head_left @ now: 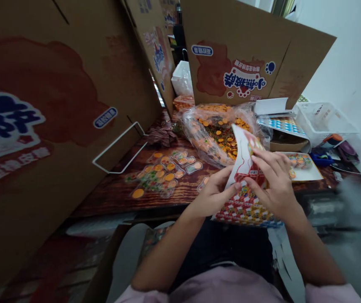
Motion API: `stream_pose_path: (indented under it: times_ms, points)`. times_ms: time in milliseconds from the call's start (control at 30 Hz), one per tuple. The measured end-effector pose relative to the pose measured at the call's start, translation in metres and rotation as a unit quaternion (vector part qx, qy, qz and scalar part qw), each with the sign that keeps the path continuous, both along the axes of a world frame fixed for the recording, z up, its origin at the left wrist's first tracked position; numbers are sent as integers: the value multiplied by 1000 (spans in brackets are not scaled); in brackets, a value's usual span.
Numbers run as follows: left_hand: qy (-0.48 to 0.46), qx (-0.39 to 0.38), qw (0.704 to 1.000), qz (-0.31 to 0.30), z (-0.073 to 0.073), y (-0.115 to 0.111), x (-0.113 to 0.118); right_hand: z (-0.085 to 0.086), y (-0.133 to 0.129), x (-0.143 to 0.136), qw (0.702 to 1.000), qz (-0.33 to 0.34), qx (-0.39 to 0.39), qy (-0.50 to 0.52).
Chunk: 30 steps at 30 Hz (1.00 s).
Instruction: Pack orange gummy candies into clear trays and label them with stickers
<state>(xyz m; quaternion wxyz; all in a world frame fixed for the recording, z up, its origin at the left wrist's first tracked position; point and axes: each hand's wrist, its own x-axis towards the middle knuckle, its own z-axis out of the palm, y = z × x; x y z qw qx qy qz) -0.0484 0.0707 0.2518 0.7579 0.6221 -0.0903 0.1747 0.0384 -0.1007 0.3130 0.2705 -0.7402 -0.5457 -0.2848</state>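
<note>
Over the table's front edge, I hold a brightly printed cardboard sheet point(246, 208) with rows of small red, yellow and blue pictures. Its upper part bends up and shows a white face with a red outline. My left hand point(212, 191) pinches the sheet's left edge, thumb in front. My right hand point(273, 179) grips its right side, the fingers over the bent upper part. Just beyond lies a large clear plastic bag point(193, 126) full of small orange pieces. Left of my hands, small clear packets point(163, 172) with orange and green contents are spread on the table.
A tall carton point(73, 97) walls off the left side, and another carton point(256, 50) stands behind the bag. A white plastic basket point(325, 122), an opened printed box point(289, 141) and a card with packets point(312, 170) lie right. Dark wood-grained table point(104, 202) beneath.
</note>
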Motion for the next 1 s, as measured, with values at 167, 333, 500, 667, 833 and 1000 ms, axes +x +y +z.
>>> stream_pose_path:
  times_ms: [167, 333, 500, 667, 833, 1000]
  points:
    - [-11, 80, 992, 95, 0, -4, -6, -12, 6, -5, 997, 66, 30, 3]
    - [-55, 149, 978, 137, -5, -8, -11, -10, 4, -15, 994, 80, 36, 67]
    - [-82, 199, 966, 146, 0, -6, -14, 3, 0, -11, 986, 121, 21, 114]
    - [-69, 197, 970, 126, 6, -2, -11, 14, 1, 2, 972, 111, 9, 208]
    - [-22, 93, 994, 56, 9, 6, 5, 15, 1, 64, 942, -8, 181, 282]
    - [-25, -26, 997, 65, 23, 48, 66, 23, -39, 139, 845, -64, 443, 292]
